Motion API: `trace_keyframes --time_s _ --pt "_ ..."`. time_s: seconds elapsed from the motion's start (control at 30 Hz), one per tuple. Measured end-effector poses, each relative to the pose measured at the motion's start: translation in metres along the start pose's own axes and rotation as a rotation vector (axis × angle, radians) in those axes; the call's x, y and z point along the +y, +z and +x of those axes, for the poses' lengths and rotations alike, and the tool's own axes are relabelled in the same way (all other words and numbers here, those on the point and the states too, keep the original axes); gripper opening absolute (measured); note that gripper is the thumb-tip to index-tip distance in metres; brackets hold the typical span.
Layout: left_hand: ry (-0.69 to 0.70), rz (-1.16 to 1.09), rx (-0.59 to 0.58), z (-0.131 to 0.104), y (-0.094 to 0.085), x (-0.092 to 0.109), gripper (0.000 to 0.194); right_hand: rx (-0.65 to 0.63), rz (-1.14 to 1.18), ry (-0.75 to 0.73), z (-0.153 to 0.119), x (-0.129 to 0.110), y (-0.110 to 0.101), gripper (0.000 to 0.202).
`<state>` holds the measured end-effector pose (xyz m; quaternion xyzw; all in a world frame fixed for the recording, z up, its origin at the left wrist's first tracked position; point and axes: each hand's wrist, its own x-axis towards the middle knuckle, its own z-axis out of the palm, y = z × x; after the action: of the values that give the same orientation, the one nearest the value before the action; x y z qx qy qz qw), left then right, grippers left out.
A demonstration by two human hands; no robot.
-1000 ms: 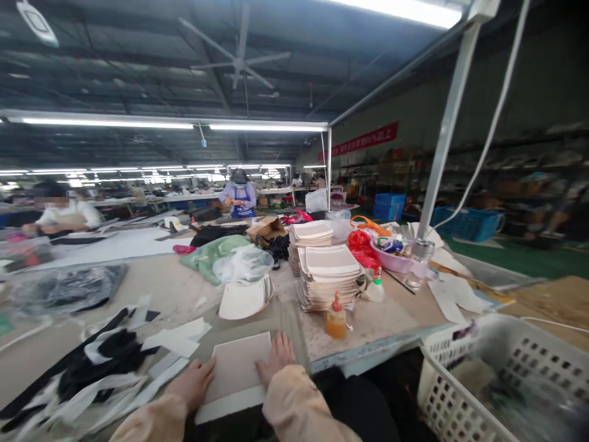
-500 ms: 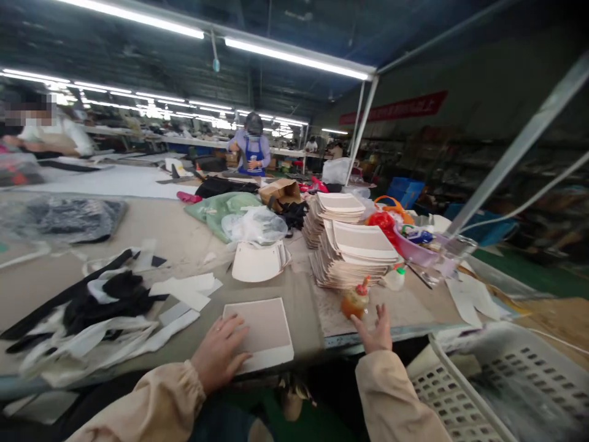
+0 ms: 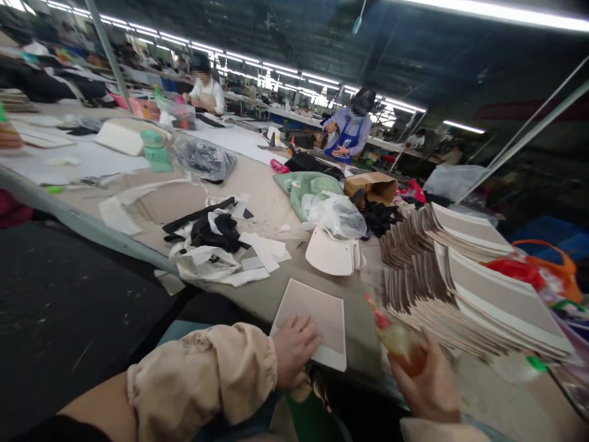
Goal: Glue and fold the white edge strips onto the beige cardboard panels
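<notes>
The right hand (image 3: 427, 377) is curled round an amber-filled bottle (image 3: 409, 351), tilted, just right of the pale panel (image 3: 317, 304), while the left hand (image 3: 298, 347) lies open and flattish on that panel's near part, gripping nothing. Beyond the panel sit curved white pieces (image 3: 329, 253); to its right, stacked pieces (image 3: 488, 285). I'd call this step readying the bottle, the next move wanting a steady panel and a well-guided nozzle (image 3: 380, 318).

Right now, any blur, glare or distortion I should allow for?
Head view: blur softens the bottle, while the flat panel looks sharper; the overhead strip light glares white; the upper right falls dark; the scene tilts, sloping down rightward.
</notes>
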<state>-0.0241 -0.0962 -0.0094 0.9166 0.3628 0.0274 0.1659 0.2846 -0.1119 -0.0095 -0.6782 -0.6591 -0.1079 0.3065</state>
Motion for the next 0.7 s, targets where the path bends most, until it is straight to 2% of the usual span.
trace_keyframes --time_s 0.07,0.17,0.33,0.47,0.6,0.7 --pt "0.005 0.007 -0.006 0.002 -0.001 0.000 0.083 -0.119 0.050 -0.155 0.009 -0.019 0.003 0.063" --pt "0.012 0.027 -0.001 0.003 -0.002 0.000 0.077 -0.198 0.078 -0.402 0.023 -0.040 0.017 0.045" --pt "-0.021 0.040 0.022 0.005 0.000 0.004 0.064 -0.126 0.054 -0.641 0.037 -0.058 0.045 0.050" --pt "-0.027 0.053 0.052 0.008 0.000 0.005 0.052 -0.068 0.042 -0.715 0.044 -0.073 0.056 0.046" --pt "-0.003 0.070 0.077 0.012 0.001 0.004 0.042 -0.046 0.056 -0.692 0.051 -0.093 0.058 0.036" --pt "-0.011 0.066 0.062 0.013 0.003 0.003 0.040 -0.059 0.063 -0.656 0.055 -0.104 0.061 0.039"
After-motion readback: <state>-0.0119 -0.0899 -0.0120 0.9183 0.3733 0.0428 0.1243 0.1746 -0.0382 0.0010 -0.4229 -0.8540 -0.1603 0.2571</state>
